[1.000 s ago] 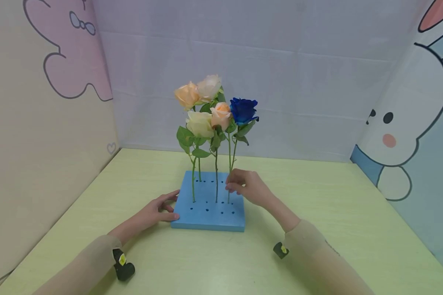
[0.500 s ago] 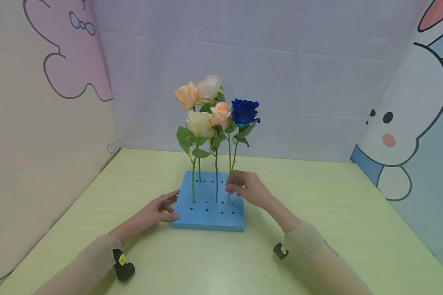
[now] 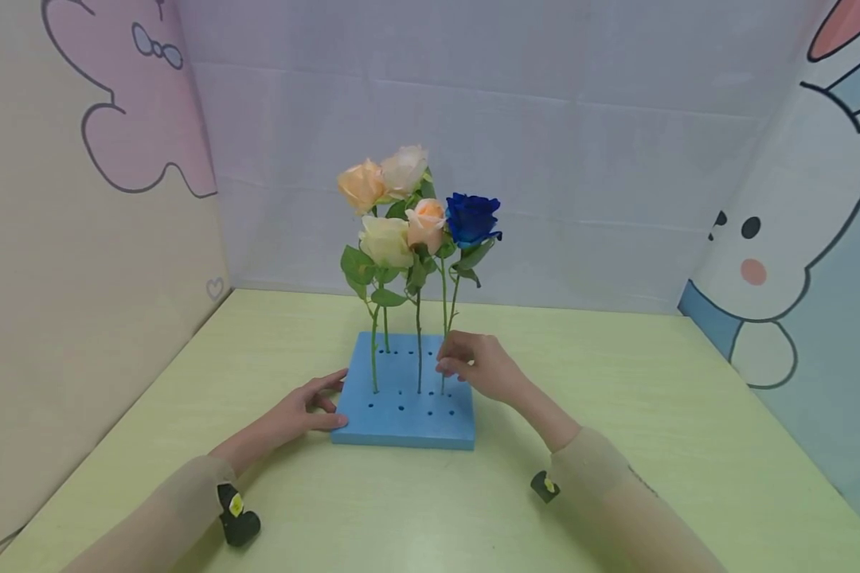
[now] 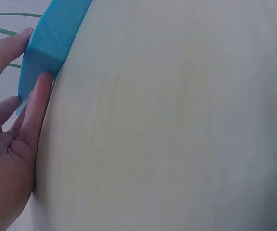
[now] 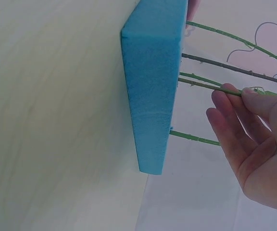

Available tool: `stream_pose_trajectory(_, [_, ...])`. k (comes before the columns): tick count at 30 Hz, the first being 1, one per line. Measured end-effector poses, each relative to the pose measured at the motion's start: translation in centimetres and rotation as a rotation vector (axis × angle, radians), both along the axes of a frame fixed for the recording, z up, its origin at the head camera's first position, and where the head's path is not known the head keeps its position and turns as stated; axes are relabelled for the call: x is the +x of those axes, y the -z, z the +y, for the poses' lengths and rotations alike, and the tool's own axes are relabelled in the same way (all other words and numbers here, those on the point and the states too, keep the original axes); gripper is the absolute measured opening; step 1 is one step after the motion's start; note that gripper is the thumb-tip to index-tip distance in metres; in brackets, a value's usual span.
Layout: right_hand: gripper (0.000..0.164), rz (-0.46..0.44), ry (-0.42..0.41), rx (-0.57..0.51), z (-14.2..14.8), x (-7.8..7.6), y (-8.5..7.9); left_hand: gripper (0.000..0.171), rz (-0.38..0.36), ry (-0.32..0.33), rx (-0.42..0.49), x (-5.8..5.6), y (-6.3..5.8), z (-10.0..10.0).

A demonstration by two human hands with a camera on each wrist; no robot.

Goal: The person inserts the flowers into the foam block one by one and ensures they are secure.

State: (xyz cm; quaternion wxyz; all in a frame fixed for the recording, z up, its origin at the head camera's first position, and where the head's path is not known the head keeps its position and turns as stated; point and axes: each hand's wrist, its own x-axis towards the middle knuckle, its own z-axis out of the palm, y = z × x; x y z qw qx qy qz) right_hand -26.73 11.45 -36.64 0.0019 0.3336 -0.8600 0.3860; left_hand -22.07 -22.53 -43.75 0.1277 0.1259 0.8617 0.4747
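Observation:
A blue rose (image 3: 472,219) stands at the right of the group, leaning slightly right. My right hand (image 3: 482,366) pinches its stem low down between thumb and fingertips; the right wrist view shows this stem (image 5: 198,84) running into the foam block. The light-blue block (image 3: 401,430) lies flat on the table and has rows of small holes. My left hand (image 3: 302,410) rests at the block's left edge, thumb on the front corner and fingers along the side. In the left wrist view, the fingers (image 4: 36,108) touch the block's side wall.
Several other roses stand in the block: a peach one (image 3: 361,187), a whitish one (image 3: 404,171), a cream one (image 3: 387,241) and a pale peach one (image 3: 426,225). The pale yellow table (image 3: 616,382) reaches a lilac cloth backdrop (image 3: 580,159).
The blue rose's head has shifted very slightly, first right and then back. The whole view has drifted a touch. Both hands keep their places.

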Motion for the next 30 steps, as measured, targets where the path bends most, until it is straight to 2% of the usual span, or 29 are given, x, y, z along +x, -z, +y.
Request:
stream_pose_trajectory(10, [0.005,-0.031,0.001,0.003,0.1,0.2,-0.2,0.085,-0.001,-0.002,0.011,-0.3,0.4,0.2])
stream_pose_trajectory(15, [0.006,-0.016,0.0,0.004,0.2,0.0,0.2,0.085,-0.004,-0.002,-0.01,-0.2,0.5,-0.1])
stream_pose_trajectory(20, [0.016,0.052,0.019,0.005,0.6,0.0,0.4,0.085,-0.003,0.006,-0.024,-0.2,0.3,-0.3])
stream_pose_trajectory(24, [0.025,0.045,0.057,-0.022,1.3,0.6,0.2,0.081,-0.001,0.013,-0.017,0.1,-0.2,-0.3])
stream_pose_trajectory(27, [0.031,0.066,0.073,-0.04,2.2,1.1,-0.1,0.077,0.038,0.022,-0.028,0.3,-1.3,-0.5])
stream_pose_trajectory(30, [0.037,0.139,0.101,-0.019,3.4,1.8,-0.5,0.075,0.16,0.039,-0.124,0.2,-2.7,-0.6])
